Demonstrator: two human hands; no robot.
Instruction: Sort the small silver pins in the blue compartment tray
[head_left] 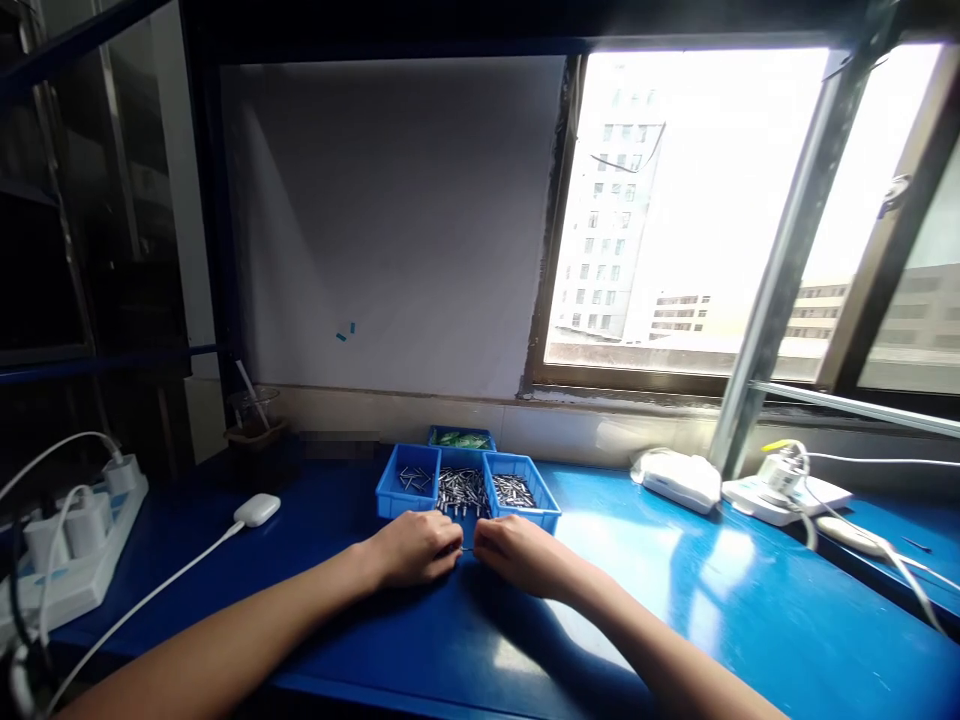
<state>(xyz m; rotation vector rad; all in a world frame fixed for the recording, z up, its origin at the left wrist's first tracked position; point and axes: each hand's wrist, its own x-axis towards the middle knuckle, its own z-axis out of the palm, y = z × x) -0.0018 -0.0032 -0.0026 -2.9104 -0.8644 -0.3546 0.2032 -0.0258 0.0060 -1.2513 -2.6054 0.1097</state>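
Two bare hands rest close together on the blue table (675, 600), just in front of a group of small blue trays. The left hand (412, 548) lies with the knuckles up and the fingers curled inward, the fingertips pressed together toward the right. The right hand (517, 553) mirrors it, fingers curled and pointing to the left. Between the two hands sits a small thin metal piece (466, 548), and both hands seem to pinch it at its ends, but it is too small to tell its shape or exactly how it is gripped.

Right behind the hands stand the left tray (409, 482), the middle tray (461, 490) and the right tray (520, 492), side by side and touching. All three hold small metal pins; the middle one is the fullest. Behind them a fourth tray (460, 438) holds something green.

Far to the left, a white power strip (71, 555) with chargers lies at the table edge, and a white cable leads to a small white device (256, 509). On the right, near the window (697, 210), are a white box (679, 478) and another white device (784, 485) with cables.
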